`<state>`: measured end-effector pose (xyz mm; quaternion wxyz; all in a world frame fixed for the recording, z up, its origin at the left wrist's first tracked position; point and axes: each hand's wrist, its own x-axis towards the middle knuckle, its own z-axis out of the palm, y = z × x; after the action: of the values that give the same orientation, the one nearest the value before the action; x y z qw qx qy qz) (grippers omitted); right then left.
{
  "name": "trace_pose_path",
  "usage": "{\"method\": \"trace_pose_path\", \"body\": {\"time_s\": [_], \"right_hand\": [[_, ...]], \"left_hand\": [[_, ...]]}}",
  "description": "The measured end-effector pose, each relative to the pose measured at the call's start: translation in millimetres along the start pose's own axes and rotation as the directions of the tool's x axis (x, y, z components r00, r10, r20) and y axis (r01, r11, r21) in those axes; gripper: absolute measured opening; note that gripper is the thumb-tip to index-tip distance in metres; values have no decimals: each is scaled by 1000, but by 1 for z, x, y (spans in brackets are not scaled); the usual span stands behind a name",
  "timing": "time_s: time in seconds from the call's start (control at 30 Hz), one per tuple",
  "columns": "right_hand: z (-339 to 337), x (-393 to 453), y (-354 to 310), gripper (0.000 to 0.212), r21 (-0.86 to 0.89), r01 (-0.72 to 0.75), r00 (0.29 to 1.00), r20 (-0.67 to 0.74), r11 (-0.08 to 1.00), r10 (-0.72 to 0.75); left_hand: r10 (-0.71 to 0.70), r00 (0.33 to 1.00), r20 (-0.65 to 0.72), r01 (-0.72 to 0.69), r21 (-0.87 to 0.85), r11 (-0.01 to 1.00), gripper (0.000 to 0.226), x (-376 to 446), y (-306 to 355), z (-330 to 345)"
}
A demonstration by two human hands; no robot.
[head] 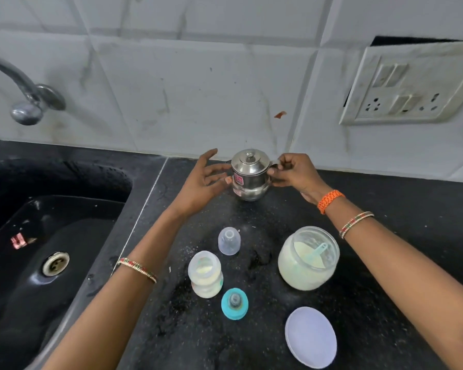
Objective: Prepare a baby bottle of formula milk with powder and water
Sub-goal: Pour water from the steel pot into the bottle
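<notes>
Right grip: your right hand (292,173) has its fingers curled round the side handle of the small steel pot (249,174); it holds the pot firmly at the right side.
Left grip: your left hand (202,182) is wide, fingers spread and relaxed, just beside the left wall of the pot; the fingertips (226,179) seem to touch the wall, but I cannot tell this for sure.
Pot: it stands upright at the back of the worktop (385,263), close to the tiled wall, and its lid is on. I judge that it holds the water, although the inside is hidden.
Bottle: the baby bottle (205,275) stands open nearer to you, with a pale layer inside which looks like powder or milk.
Bottle parts: the clear cap (229,241) stands behind the bottle, the teal ring with teat (234,303) lies just in front of it.
Powder jar: the jar (308,259) is open, the scoop (316,253) is inside, and its white lid (310,337) lies apart in front.
Done: as I judge, everything is opened and the powder may already be in the bottle.
Left: you must pour the water, screw the teat on and shake.
</notes>
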<state>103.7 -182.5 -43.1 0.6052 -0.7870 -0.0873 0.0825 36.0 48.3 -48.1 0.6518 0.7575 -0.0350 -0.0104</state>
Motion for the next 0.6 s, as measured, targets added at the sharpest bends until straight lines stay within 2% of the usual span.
{"method": "trace_pose_path", "body": {"time_s": [0.13,0.27,0.33,0.47,0.6], "right_hand": [[-6,-42,-35,27,53,70,997,-22,996,-69],[-3,-86,-64,20,105,90,995,20,990,-93],[3,-109,-71,19,103,81,995,49,991,-87],[20,-149,-72,20,19,107,993,49,994,-107],[33,-171,-68,21,-92,113,993,46,989,-109]], "left_hand": [[66,997,-33,-69,-114,991,48,-59,20,-14],[45,997,-62,-57,-197,979,82,-123,-4,-23],[34,998,-44,-42,-177,983,88,-149,-23,-18],[1,1000,-6,-2,-122,993,77,-179,-52,5],[52,989,-141,-57,-27,998,62,-186,-63,17]]}}
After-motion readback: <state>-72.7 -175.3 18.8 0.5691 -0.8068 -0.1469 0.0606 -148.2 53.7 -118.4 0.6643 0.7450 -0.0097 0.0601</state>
